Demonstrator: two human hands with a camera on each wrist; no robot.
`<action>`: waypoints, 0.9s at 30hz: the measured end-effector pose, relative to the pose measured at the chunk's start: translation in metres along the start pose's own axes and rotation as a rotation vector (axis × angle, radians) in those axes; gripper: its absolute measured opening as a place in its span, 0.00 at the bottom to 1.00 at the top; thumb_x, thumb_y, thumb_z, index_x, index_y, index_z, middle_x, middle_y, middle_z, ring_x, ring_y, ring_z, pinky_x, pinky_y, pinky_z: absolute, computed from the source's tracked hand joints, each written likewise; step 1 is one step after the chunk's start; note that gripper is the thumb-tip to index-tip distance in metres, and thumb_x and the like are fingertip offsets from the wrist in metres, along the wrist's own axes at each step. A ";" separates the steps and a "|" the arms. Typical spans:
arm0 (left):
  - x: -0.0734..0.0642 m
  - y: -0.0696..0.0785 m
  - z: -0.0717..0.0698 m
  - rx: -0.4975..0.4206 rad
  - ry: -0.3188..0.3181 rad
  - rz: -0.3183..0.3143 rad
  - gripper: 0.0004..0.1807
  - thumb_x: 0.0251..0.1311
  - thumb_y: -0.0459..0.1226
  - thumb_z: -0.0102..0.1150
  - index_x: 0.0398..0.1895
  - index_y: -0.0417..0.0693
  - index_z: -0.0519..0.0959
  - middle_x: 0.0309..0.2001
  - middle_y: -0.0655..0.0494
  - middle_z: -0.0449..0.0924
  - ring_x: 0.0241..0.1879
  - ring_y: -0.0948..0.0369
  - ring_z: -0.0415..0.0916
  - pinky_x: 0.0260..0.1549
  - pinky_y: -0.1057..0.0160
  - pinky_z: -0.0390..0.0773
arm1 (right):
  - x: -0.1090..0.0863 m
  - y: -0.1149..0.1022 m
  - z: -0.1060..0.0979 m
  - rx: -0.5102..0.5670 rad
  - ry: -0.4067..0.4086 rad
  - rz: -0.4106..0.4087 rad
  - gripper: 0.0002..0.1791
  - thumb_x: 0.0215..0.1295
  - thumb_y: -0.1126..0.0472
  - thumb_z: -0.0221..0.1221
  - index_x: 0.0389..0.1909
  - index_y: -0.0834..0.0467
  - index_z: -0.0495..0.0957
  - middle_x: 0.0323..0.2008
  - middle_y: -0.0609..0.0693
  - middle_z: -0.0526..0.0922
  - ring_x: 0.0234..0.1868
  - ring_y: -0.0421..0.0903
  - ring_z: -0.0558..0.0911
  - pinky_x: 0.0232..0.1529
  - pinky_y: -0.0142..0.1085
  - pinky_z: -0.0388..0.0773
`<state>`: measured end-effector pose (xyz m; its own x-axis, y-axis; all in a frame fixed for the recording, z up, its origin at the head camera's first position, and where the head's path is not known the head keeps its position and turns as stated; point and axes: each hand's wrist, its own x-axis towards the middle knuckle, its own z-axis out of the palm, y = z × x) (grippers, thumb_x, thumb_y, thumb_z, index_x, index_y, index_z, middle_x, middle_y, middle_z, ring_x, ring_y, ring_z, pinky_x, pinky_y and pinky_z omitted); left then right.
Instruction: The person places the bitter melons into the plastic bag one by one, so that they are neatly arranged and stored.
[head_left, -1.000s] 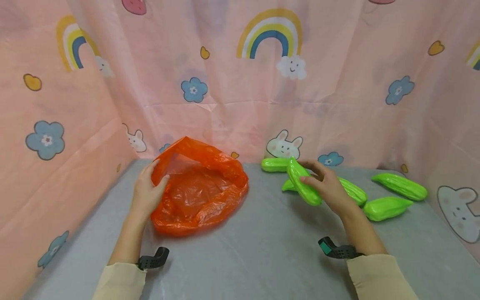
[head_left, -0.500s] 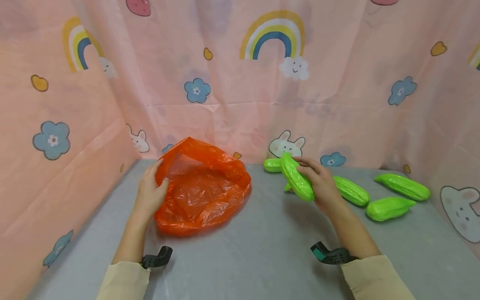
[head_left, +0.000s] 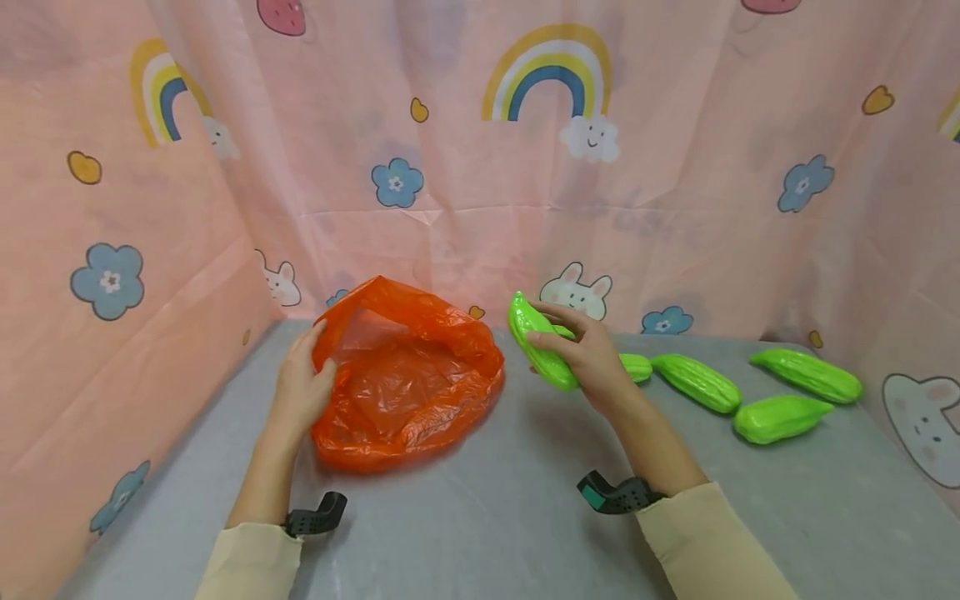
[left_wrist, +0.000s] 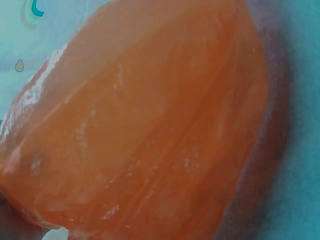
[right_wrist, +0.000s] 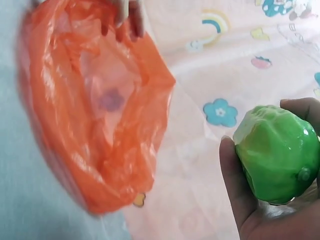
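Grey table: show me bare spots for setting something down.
The widest bare patch of table lies in front of the orange bag, between the left sleeve and right sleeve. Another lies before the loose green vegetables, right of the right sleeve. It's crowded back right, where they lie, and left, where the left hand holds the bag.

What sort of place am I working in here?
Most likely a small staged recording area, not a real kitchen: patterned pink cloth hangs at the back and sides, a plain grey surface lies below, and a small black device sits at each wrist.
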<state>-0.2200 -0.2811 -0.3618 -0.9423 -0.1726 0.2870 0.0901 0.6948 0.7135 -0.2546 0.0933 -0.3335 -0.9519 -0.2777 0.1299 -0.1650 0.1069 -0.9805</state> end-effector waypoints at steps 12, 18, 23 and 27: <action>0.001 -0.003 -0.001 0.001 0.001 -0.009 0.34 0.69 0.30 0.44 0.78 0.39 0.57 0.77 0.34 0.57 0.76 0.38 0.56 0.74 0.36 0.58 | 0.033 -0.012 0.054 0.134 -0.073 -0.067 0.30 0.67 0.61 0.61 0.71 0.54 0.71 0.68 0.57 0.72 0.46 0.40 0.81 0.39 0.28 0.82; -0.002 -0.002 -0.006 0.008 0.004 -0.024 0.34 0.69 0.30 0.44 0.78 0.38 0.56 0.77 0.34 0.56 0.76 0.38 0.55 0.75 0.36 0.58 | 0.047 -0.020 0.080 0.127 -0.060 -0.110 0.28 0.67 0.59 0.62 0.69 0.53 0.74 0.66 0.56 0.75 0.51 0.45 0.81 0.42 0.28 0.82; -0.002 0.000 -0.007 0.031 -0.004 -0.018 0.33 0.69 0.30 0.45 0.78 0.38 0.57 0.77 0.34 0.57 0.76 0.38 0.55 0.75 0.36 0.57 | 0.049 -0.007 0.091 0.085 -0.032 -0.096 0.29 0.66 0.60 0.63 0.69 0.56 0.74 0.67 0.57 0.76 0.60 0.52 0.78 0.44 0.27 0.80; 0.000 0.002 -0.005 0.033 -0.003 0.001 0.33 0.69 0.30 0.45 0.78 0.38 0.57 0.76 0.34 0.57 0.76 0.38 0.56 0.75 0.37 0.58 | 0.050 0.003 0.093 0.057 -0.021 -0.097 0.28 0.67 0.60 0.63 0.68 0.56 0.74 0.68 0.55 0.76 0.63 0.54 0.76 0.45 0.27 0.79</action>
<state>-0.2183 -0.2832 -0.3577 -0.9431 -0.1696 0.2861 0.0808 0.7175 0.6919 -0.2786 -0.0093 -0.3438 -0.9266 -0.3038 0.2217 -0.2403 0.0248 -0.9704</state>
